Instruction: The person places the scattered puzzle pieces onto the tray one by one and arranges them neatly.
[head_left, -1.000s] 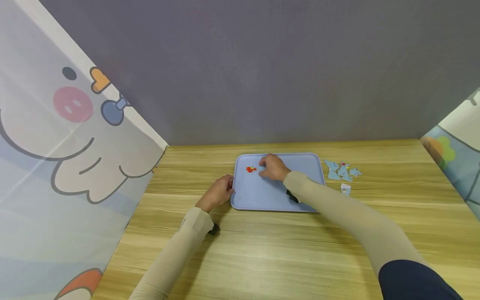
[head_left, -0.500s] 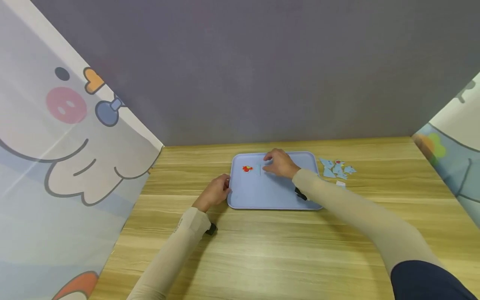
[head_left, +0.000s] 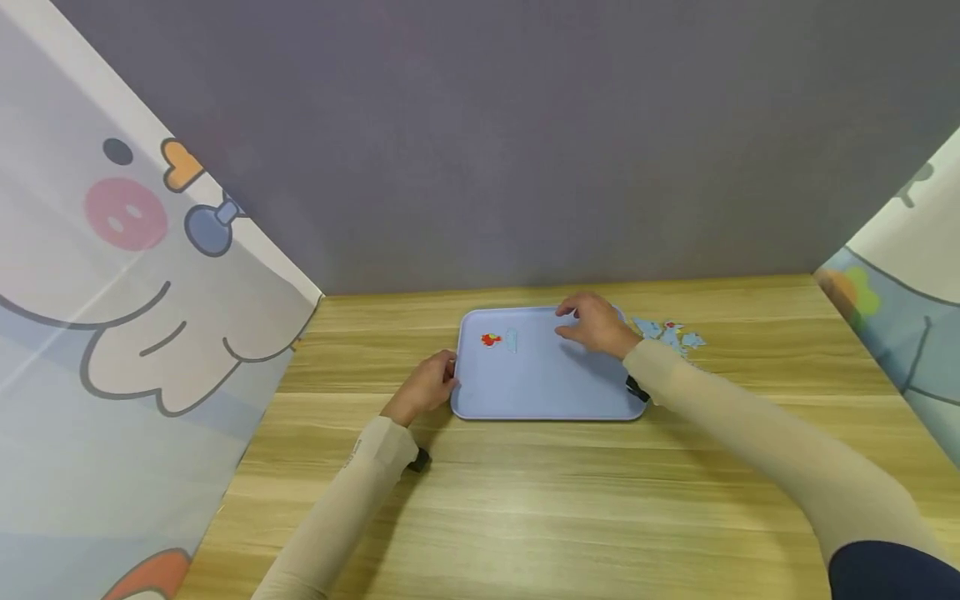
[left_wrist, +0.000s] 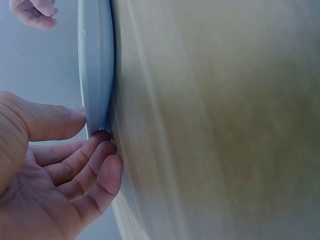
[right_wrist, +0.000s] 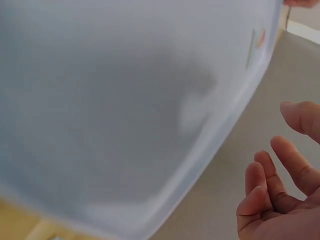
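A light blue tray lies on the wooden table, and my left hand pinches its left edge. In the left wrist view the thumb is on the rim while the other fingers curl below it. On the tray's upper left sit a small red cut-out piece and, just right of it, a pale blue strip-like piece. My right hand hovers above the tray's right part, thumb and fingers spread apart with nothing between them, as the right wrist view also shows.
Several loose light blue paper-like pieces lie on the table right of the tray, partly hidden by the right hand and wrist. A grey wall rises behind the table, with a cartoon-printed panel at the left.
My right hand has moved right, away from the pale blue piece, which now shows on the tray beside the red one. The left hand stays on the tray's edge.
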